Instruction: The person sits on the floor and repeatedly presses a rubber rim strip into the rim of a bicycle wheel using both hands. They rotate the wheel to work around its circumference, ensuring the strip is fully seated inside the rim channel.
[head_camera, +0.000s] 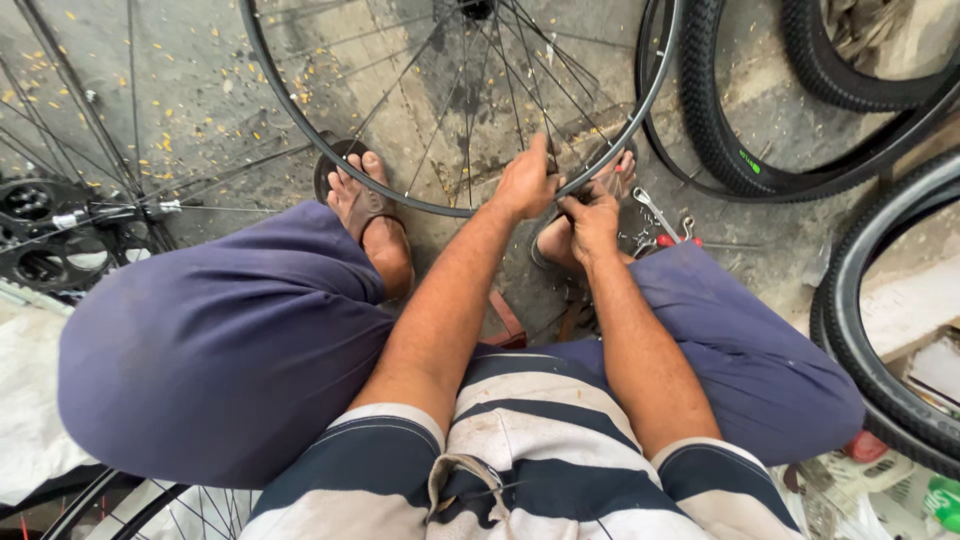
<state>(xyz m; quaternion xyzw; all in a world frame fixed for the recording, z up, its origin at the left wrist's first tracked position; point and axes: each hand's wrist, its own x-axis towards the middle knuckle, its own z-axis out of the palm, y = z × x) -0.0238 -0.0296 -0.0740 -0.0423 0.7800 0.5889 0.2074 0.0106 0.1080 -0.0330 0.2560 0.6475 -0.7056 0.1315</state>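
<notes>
Head view, looking straight down: a person sits low over a concrete floor (200, 90) littered with small yellow specks, knees spread in purple trousers, wearing a dark-and-white striped shirt. A bare spoked bicycle rim (330, 150) stands upright on the floor between the feet, which are in dark sandals; the left foot (368, 215) rests just beside the lower arc of the rim.

Both hands meet at the bottom right of the rim. The left hand (525, 182) is curled over the rim's edge, fingers wrapped around it from above. The right hand (595, 222) sits just below and touching the rim, fingers pinched closed on something small and dark — it is too hidden to tell what it is. The right foot lies partly behind the two hands.

Just beside the right hand, on the floor, lie a silvery wrench (655, 212) and a red-handled tool (680, 240). Two black tyres (740, 150) lean overlapping at the upper right, and another tyre (880, 380) curves along the right edge. At the far left a second wheel with a black toothed sprocket (40, 235) rests near white sacking, well apart from the hands.
</notes>
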